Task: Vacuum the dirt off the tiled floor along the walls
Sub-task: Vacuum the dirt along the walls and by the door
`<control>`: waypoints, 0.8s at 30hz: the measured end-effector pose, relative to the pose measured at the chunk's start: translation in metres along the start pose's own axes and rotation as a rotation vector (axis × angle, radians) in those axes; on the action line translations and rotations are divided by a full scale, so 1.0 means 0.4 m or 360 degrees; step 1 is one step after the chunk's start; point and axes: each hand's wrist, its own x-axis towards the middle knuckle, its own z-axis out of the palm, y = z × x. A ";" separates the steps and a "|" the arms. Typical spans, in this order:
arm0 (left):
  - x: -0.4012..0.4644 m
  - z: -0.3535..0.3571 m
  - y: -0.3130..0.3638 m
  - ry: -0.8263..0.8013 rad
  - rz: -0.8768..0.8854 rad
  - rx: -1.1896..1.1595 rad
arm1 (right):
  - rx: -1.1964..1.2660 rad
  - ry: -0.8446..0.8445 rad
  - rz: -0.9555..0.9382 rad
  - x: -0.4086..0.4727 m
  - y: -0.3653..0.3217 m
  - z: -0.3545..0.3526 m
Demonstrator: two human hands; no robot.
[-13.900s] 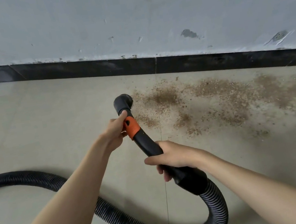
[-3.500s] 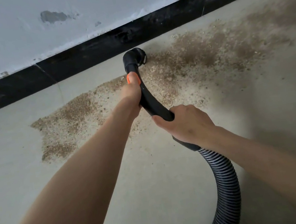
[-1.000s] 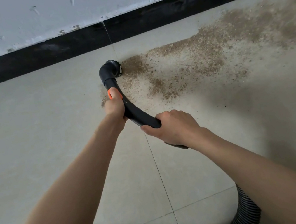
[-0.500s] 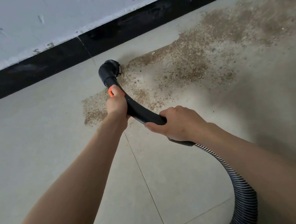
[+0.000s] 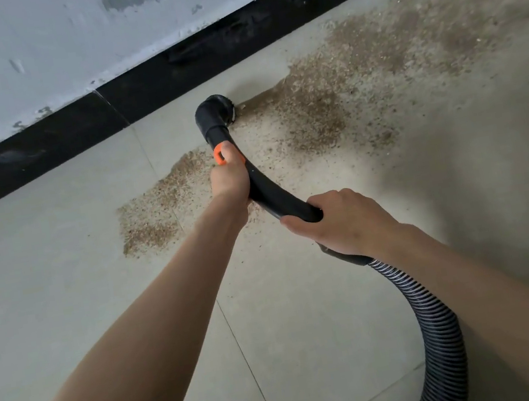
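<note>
Pale tiled floor (image 5: 64, 301) runs up to a black skirting board (image 5: 39, 145) under a scuffed white wall (image 5: 24, 47), with brown dirt (image 5: 311, 113) spread along the edge. The left hand (image 5: 230, 178) grips the black vacuum pipe (image 5: 272, 195) by its orange collar (image 5: 219, 153), nozzle (image 5: 214, 113) down at the dirt near the skirting. The right hand (image 5: 343, 222) wraps the pipe's lower end, ribbed hose (image 5: 439, 328) trailing behind.

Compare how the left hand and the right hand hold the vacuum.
The left hand grips the black wand far forward, at its orange collar just behind the nozzle. The right hand grips farther back, where the wand meets the ribbed hose. The left arm reaches out straighter. Both hands wrap round the wand.
</note>
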 end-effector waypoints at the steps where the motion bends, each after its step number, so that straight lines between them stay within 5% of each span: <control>1: 0.000 0.015 0.003 -0.0014 0.0010 0.0015 | 0.0010 0.0012 0.0012 0.001 0.010 -0.007; 14: -0.017 0.219 0.075 -0.0266 0.0098 0.0164 | 0.0093 0.0267 0.0219 0.020 0.139 -0.090; 24: 0.005 0.193 0.078 -0.0302 0.0103 0.0114 | 0.0100 0.0240 0.0204 0.038 0.103 -0.069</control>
